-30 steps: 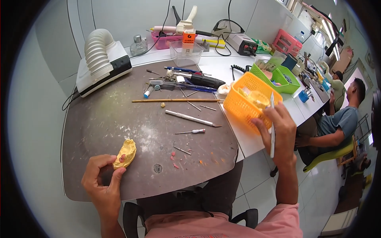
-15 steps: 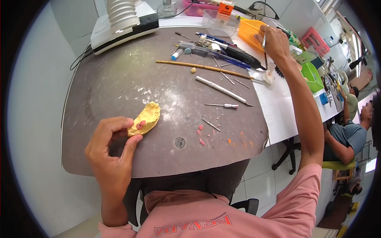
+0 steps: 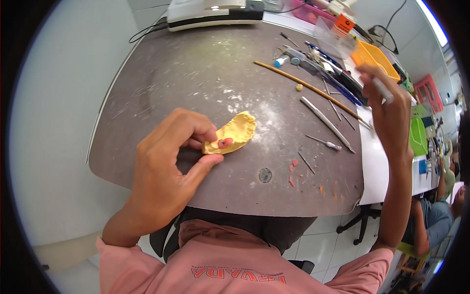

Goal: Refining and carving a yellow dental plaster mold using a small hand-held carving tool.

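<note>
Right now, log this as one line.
left hand: pinching yellow dental cast | right hand: holding pale slim tool, blurred, near orange basket | cast: pink patch

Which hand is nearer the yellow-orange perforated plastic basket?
Right hand, just below the basket in the picture; the left hand is far to the basket's lower left.

The mat (image 3: 161,98) leaves room left — stick (image 3: 286,78) and pens (image 3: 345,92) obstruct right.
</note>
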`<state>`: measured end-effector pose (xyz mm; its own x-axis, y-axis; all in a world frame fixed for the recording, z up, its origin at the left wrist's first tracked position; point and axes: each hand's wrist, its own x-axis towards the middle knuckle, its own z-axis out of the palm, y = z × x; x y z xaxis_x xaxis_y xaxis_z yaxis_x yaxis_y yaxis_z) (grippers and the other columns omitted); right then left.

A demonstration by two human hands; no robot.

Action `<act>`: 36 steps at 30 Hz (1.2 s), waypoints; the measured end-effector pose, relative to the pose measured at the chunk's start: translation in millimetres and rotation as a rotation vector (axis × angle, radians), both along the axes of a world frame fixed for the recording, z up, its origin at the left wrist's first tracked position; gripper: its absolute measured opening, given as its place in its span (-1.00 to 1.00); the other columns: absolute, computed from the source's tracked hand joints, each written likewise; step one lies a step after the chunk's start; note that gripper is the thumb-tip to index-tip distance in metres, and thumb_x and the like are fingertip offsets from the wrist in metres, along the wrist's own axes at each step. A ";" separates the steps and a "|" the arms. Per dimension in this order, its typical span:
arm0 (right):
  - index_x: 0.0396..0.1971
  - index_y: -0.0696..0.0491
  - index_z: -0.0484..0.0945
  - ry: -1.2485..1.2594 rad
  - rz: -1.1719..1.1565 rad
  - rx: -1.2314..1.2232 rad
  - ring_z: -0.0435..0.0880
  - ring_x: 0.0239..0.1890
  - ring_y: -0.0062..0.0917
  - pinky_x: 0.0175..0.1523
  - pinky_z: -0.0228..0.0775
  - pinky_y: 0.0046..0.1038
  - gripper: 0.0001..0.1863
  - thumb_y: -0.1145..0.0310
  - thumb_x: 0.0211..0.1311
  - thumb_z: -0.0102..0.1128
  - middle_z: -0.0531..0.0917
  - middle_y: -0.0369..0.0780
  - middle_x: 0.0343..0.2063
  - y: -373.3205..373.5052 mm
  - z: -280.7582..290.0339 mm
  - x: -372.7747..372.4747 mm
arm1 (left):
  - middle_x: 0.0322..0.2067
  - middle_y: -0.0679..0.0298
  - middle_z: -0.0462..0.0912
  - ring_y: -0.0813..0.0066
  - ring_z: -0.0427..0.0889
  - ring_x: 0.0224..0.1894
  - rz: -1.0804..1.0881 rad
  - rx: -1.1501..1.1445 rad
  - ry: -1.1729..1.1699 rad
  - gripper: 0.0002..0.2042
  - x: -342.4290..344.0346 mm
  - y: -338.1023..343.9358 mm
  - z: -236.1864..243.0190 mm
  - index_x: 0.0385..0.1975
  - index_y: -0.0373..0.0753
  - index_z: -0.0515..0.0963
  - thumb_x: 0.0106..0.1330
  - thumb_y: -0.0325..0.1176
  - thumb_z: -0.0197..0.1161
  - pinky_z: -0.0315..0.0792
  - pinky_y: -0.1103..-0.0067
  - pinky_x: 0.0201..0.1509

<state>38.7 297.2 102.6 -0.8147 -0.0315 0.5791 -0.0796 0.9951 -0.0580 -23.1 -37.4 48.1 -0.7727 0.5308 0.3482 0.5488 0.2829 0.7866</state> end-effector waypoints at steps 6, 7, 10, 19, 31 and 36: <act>-0.39 0.14 0.70 -0.300 0.038 0.145 0.66 -0.49 -0.28 -0.33 0.43 -0.27 -0.75 0.22 0.21 0.38 0.66 -0.15 -0.55 -26.1 -12.4 -9.9 | -0.14 0.19 0.62 0.48 0.66 -0.09 -0.118 -0.104 -0.030 -0.71 -11.7 1.7 8.9 -0.25 -0.32 0.53 0.06 -0.68 0.44 0.58 0.58 -0.04; -0.39 0.14 0.70 -0.311 0.022 0.150 0.66 -0.49 -0.28 -0.33 0.43 -0.27 -0.75 0.22 0.21 0.38 0.66 -0.15 -0.55 -28.1 -16.0 -17.8 | -0.13 0.19 0.63 0.49 0.66 -0.09 -0.159 -0.132 -0.046 -0.71 -17.0 2.5 10.1 -0.24 -0.32 0.53 0.06 -0.67 0.44 0.58 0.58 -0.04; -0.38 0.14 0.68 -0.366 0.001 0.184 0.68 -0.46 -0.28 -0.30 0.43 -0.26 -0.68 0.15 0.19 0.39 0.67 -0.15 -0.54 -24.2 -14.7 -19.4 | -0.13 0.22 0.62 0.50 0.65 -0.08 -0.185 -0.226 -0.125 -0.72 -17.3 9.0 32.3 -0.21 -0.31 0.54 0.09 -0.66 0.41 0.57 0.57 -0.01; -0.36 0.06 0.65 -0.514 0.422 -0.223 0.52 -0.58 -0.60 -0.47 0.34 -0.53 -0.85 0.34 0.17 0.45 0.63 -0.29 -0.51 -8.1 -5.7 -3.6 | -0.07 0.21 0.59 0.51 0.60 0.01 -0.359 -0.208 -0.278 -0.74 -58.5 50.5 25.6 -0.14 -0.30 0.55 0.18 -0.67 0.28 0.52 0.57 0.09; -0.37 0.00 0.56 -0.607 0.413 -0.182 0.59 -0.52 -0.45 -0.48 0.43 -0.41 -0.78 0.28 0.08 0.43 0.48 -0.30 -0.49 -33.8 -5.7 19.9 | -0.04 0.08 0.60 0.49 0.69 -0.07 -0.543 -0.079 -0.230 -0.73 -79.2 62.7 5.2 -0.16 -0.33 0.56 0.16 -0.73 0.27 0.55 0.64 0.01; -0.37 0.00 0.55 -0.561 0.459 -0.143 0.58 -0.52 -0.61 -0.56 0.42 -0.52 -0.82 0.31 0.06 0.35 0.48 -0.37 -0.47 -43.9 -17.1 20.5 | -0.01 0.06 0.62 0.48 0.70 -0.07 -0.554 -0.052 -0.224 -0.74 -80.4 62.8 7.4 -0.18 -0.33 0.59 0.15 -0.73 0.29 0.60 0.66 -0.06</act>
<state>59.3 253.3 85.6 -0.9123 -0.3963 0.1034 -0.4069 0.8483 -0.3388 -103.5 25.5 55.5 -0.4278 0.8874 0.1716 0.4482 0.0434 0.8929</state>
